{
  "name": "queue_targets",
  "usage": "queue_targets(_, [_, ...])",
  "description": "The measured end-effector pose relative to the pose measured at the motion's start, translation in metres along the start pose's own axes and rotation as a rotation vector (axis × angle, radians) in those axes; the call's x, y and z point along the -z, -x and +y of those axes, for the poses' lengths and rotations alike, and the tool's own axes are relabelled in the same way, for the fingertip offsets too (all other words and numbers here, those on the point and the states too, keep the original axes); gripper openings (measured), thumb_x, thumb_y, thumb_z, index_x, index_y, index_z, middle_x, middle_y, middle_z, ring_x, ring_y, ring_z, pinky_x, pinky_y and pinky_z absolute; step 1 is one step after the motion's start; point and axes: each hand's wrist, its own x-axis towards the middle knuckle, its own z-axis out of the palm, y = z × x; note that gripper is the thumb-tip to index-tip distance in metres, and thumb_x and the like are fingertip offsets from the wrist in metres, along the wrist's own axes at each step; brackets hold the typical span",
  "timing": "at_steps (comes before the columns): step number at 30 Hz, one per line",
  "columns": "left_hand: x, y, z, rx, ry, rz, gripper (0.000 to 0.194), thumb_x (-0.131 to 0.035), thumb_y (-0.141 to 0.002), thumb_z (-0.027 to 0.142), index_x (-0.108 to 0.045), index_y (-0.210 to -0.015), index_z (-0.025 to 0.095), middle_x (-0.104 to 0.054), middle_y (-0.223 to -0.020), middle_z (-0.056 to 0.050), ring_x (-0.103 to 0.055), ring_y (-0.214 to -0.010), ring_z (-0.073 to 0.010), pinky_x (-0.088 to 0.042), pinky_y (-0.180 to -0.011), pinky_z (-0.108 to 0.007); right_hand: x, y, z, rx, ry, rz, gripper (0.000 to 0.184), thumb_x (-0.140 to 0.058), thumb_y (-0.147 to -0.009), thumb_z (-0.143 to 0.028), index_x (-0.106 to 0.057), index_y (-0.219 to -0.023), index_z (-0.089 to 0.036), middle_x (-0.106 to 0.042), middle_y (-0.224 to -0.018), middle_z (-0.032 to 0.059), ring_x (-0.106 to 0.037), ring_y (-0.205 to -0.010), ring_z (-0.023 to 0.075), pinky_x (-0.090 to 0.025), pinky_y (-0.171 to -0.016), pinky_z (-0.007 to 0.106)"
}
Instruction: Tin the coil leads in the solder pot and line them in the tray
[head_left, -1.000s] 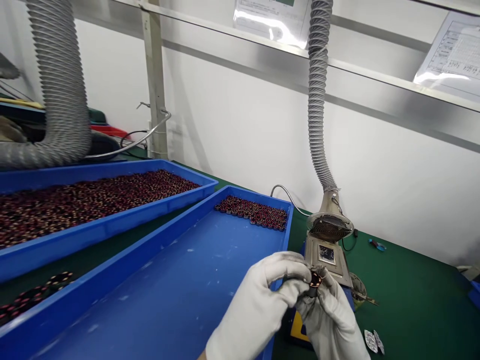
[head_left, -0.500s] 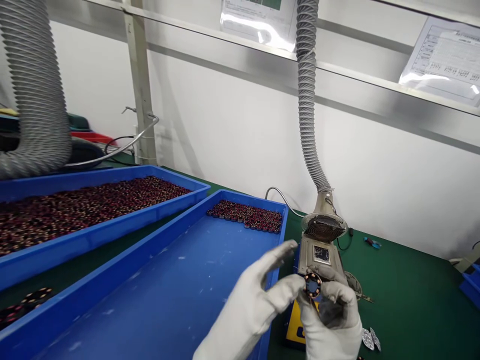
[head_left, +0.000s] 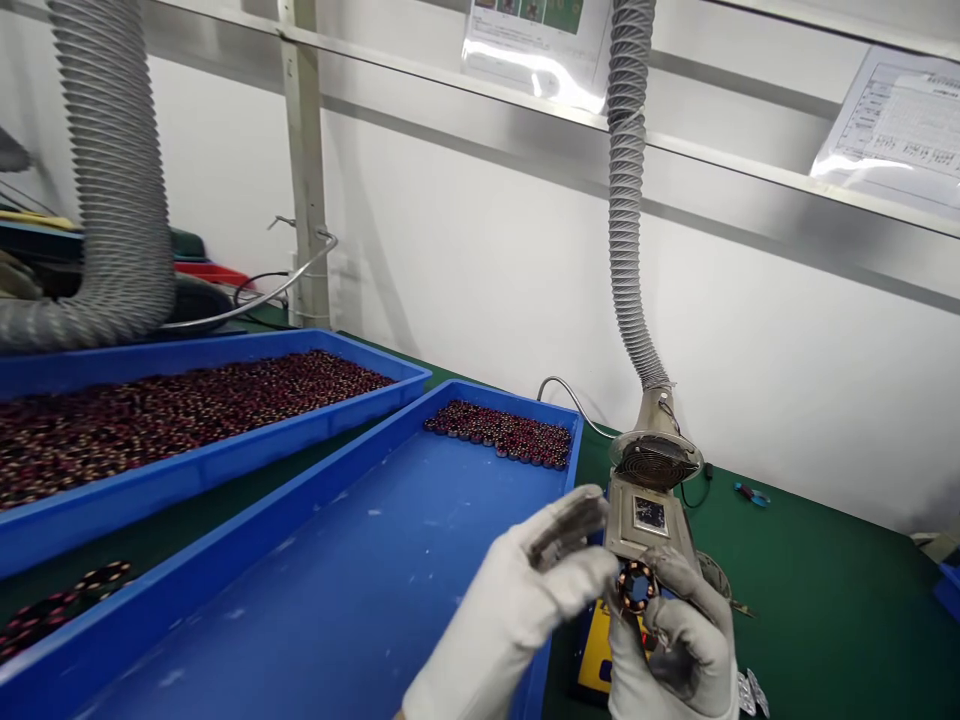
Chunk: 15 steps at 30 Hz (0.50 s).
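Observation:
Both my hands wear white gloves and meet low in the picture, right of centre. My right hand (head_left: 675, 640) is closed round a small ring-shaped wound coil (head_left: 636, 586), dark with copper-coloured windings, its open face turned toward me. My left hand (head_left: 536, 590) touches the coil's left side with its thumb, while its other fingers stretch out above. Just behind the coil stands a small metal solder unit (head_left: 649, 515) with a round grille, fed by a grey ribbed hose (head_left: 626, 220).
A long blue tray (head_left: 315, 590) lies left of my hands, with several dark red coils (head_left: 502, 432) at its far end. A second blue tray (head_left: 225, 440) farther left is full of them. A thick grey hose (head_left: 112, 170) hangs at left. Green mat (head_left: 817, 600) at right, white wall behind.
The coil has turned from side-on to facing me and moved slightly lower. My left fingers have opened out from their wrap round it, leaving only the thumb against it.

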Motion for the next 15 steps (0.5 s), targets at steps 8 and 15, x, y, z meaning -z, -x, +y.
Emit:
queue_targets(8, [0.0,0.002,-0.008,-0.187,0.145,0.167,0.012,-0.066,-0.055,0.016,-0.068,-0.067,0.019,-0.072,-0.073,-0.001,-0.065,-0.067,-0.0147,-0.053,-0.068,-0.024,0.004,0.002,-0.001,-0.074,-0.033,-0.081,0.035,-0.068,-0.062,0.002,-0.059,-0.075,-0.029,-0.06,-0.09,0.0001,-0.058,-0.092,0.0215,-0.046,-0.081,0.039])
queue_targets(15, [-0.005,0.003,0.009,0.071,-0.114,-0.049,0.02,-0.065,-0.057,0.015,-0.068,-0.077,0.016,-0.071,-0.068,-0.002,-0.064,-0.069,-0.0155,-0.051,-0.067,-0.024,0.001,0.007,-0.002,-0.045,-0.034,-0.047,0.034,-0.068,-0.061,-0.002,-0.058,-0.077,-0.03,-0.058,-0.093,-0.0013,-0.057,-0.091,0.0195,-0.044,-0.079,0.035])
